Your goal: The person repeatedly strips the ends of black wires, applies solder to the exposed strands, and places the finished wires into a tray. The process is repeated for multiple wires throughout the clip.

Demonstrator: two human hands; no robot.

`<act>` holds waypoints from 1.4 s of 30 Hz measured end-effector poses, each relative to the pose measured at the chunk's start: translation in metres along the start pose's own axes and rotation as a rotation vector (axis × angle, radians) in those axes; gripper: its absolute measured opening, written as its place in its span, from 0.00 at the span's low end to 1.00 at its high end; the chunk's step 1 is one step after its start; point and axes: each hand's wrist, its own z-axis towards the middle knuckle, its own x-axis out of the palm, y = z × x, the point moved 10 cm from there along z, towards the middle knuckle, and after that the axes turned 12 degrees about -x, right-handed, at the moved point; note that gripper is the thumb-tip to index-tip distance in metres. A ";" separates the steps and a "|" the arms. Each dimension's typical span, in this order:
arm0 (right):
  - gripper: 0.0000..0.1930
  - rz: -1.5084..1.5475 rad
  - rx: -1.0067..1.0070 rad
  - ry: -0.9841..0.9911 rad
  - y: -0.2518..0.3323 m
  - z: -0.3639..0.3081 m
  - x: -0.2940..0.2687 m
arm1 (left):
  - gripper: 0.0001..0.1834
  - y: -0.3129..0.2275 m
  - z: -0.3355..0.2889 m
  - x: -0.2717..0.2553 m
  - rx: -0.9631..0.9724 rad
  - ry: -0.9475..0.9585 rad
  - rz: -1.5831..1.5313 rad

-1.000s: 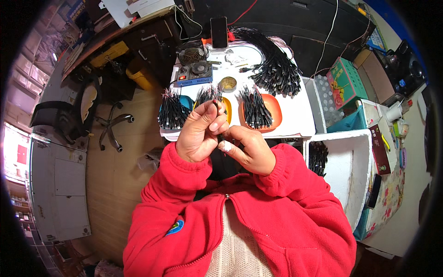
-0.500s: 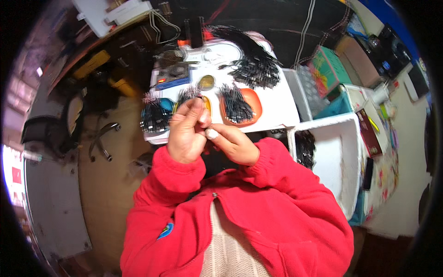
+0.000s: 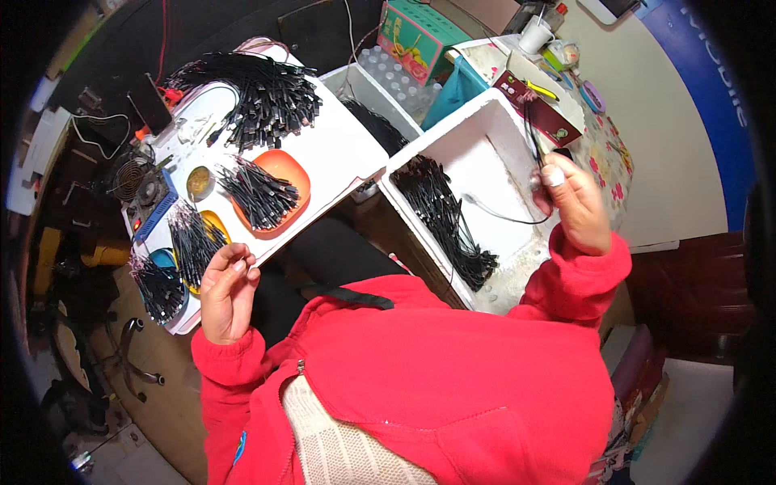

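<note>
My right hand (image 3: 572, 206) is raised at the right, beside the white foam box, with thumb and fingers closed on a thin black cable (image 3: 509, 218). Part of the cable loops out to the left over the box, and its ends stick up above my fingers. My left hand (image 3: 226, 295) is at the front edge of the white table, its fingertips pinched together. Whatever is in that pinch, if anything, is too small to make out. Close by lie bundles of short black cables on a yellow tray (image 3: 215, 222), a blue tray (image 3: 164, 259) and an orange tray (image 3: 293, 174).
The white foam box (image 3: 517, 133) holds a heap of black cables (image 3: 440, 218) along its left side. A larger cable pile (image 3: 267, 97) covers the table's back. Beyond stand a bin of clear bottles (image 3: 388, 77), a green carton (image 3: 420, 36) and a dark red box (image 3: 537, 109).
The view has swung to the right. My hands, together in front of the trays before, are now far apart; the right has moved over to the foam box with the cable.
</note>
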 end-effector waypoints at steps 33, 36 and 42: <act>0.06 -0.749 0.119 -0.182 -0.375 0.002 0.004 | 0.09 0.019 -0.016 -0.065 0.027 -0.264 0.235; 0.07 -0.830 0.064 0.073 -0.387 0.023 0.050 | 0.10 -0.021 -0.038 -0.099 0.196 -0.446 0.382; 0.11 -0.717 0.268 -0.092 -0.376 0.011 0.003 | 0.04 -0.122 -0.109 -0.167 0.503 -1.144 1.048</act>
